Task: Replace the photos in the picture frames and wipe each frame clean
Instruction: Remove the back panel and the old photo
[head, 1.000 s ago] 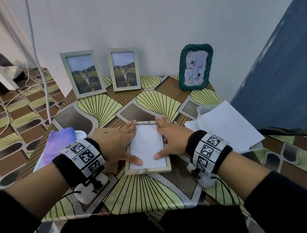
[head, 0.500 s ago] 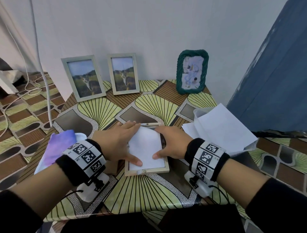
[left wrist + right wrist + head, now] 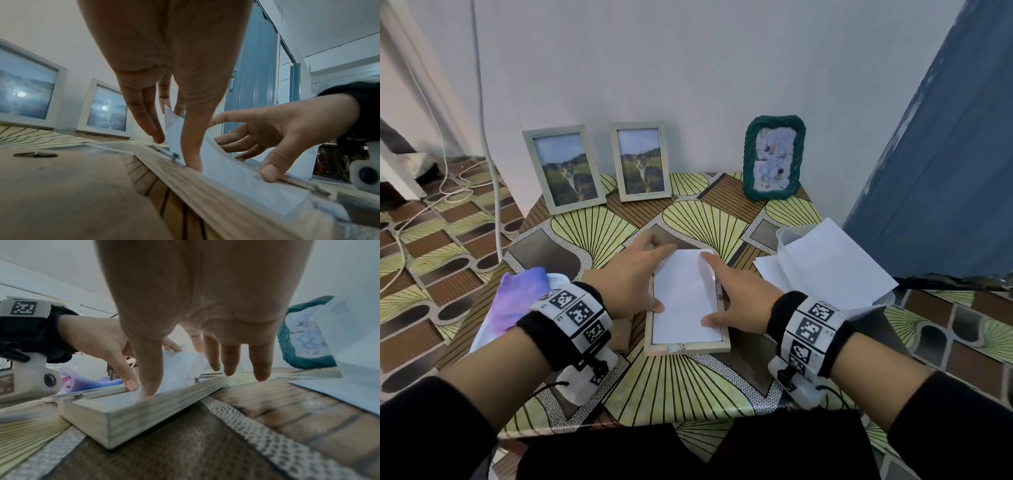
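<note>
Photo paper [image 3: 683,296] lies in the face-down wooden frame [image 3: 688,347]; your left hand [image 3: 628,277] and right hand [image 3: 739,294], fingers spread, press its side edges.

Black long sleeves on both forearms, pushed back from wrists. Left hand [image 3: 631,279] bare; right hand [image 3: 736,298] bare. Each wrist: black fabric cuff, over it white band of blocks printed with black-and-white square fiducial markers. White plastic camera housing with round dark lens hangs under each band, on black bracket. Thin black cord loops from left unit.
</note>
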### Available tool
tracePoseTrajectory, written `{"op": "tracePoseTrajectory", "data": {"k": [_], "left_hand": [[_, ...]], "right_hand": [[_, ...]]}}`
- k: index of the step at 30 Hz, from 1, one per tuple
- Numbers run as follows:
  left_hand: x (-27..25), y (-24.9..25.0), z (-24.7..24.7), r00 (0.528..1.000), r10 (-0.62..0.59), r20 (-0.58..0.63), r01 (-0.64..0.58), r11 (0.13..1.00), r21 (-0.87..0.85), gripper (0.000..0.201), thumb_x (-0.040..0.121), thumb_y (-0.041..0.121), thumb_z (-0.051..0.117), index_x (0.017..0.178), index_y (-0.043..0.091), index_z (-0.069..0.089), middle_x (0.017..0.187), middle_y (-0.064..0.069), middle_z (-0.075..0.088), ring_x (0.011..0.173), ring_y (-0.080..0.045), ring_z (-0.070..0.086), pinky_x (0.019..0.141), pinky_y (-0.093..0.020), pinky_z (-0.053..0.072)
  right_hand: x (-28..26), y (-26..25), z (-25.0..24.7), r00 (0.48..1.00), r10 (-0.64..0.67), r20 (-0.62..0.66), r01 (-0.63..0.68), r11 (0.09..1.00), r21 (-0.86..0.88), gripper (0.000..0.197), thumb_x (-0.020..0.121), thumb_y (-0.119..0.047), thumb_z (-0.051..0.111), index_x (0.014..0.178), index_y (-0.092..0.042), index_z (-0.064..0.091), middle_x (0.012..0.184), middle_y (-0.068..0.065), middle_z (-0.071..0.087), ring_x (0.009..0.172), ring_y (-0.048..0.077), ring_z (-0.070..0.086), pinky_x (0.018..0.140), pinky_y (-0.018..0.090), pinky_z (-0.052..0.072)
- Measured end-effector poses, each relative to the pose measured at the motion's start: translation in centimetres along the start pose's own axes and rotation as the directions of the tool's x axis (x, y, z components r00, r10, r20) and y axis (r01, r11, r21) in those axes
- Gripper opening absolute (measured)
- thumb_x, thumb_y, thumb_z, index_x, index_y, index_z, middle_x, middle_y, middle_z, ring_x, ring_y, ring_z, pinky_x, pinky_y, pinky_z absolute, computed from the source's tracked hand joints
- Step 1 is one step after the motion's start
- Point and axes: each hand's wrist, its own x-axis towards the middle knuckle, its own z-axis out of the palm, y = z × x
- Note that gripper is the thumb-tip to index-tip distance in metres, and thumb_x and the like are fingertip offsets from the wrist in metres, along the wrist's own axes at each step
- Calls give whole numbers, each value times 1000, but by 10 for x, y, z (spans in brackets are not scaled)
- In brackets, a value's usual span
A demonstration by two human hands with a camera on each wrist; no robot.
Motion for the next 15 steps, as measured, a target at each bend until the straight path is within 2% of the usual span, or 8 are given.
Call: {"op": "tracePoseTrajectory", "data": {"k": [2,4,6,8,11,13,15], "left_hand": [[-1,3,-2,1000,6,2,-6,1000,4,104,62,34,90,148,23,32,133,5,27,98,-14,49,84,-22,41],[-2,6,-5,1000,20,-9,-20,1000,21,102,66,29,88,150,22,29,133,7,24,93,-11,47,81,-19,40],[-3,8,-9,999,35,-29,-35,999,16,97,72,21,84,151,21,28,135,7,23,88,-9,50,77,-18,42],[-3,10,-13,997,49,-58,-49,999,-5,90,78,14,79,151,22,28,139,4,26,87,-8,53,79,-18,43],[0,13,-19,991,63,-114,-65,998,-10,82,84,9,72,152,20,29,137,0,35,93,-10,47,86,-19,39],[1,15,-23,986,64,-151,-68,997,-20,80,85,7,69,152,21,29,132,0,40,96,-10,45,88,-20,39],[2,18,-29,975,74,-208,-87,995,-54,77,85,3,67,151,22,33,128,-1,43,93,-12,47,88,-23,44]], "right_hand": [[-7,-1,-7,1000,-3,-14,3,1000,13,104,81,-42,74,154,-32,0,146,3,46,121,23,54,100,36,44],[-18,-1,-20,996,-6,-89,7,1000,10,95,85,-40,70,154,-32,4,142,6,51,120,23,55,101,38,45],[-31,1,-37,981,-1,-193,-7,999,-41,83,89,-43,64,152,-31,12,134,8,57,116,24,57,98,41,48],[-46,6,-53,957,12,-291,-38,996,-85,70,91,-45,59,149,-31,21,129,5,61,115,24,58,95,45,50],[-67,21,-70,921,50,-387,-113,983,-142,56,91,-45,56,141,-33,34,115,-1,65,103,20,61,86,40,53],[-78,33,-75,922,107,-372,-201,953,-225,53,91,-45,54,139,-33,35,112,-2,65,100,20,61,79,34,52],[-84,45,-73,938,194,-288,-279,915,-291,57,92,-48,53,142,-29,33,119,0,64,106,21,59,80,33,48]]}}
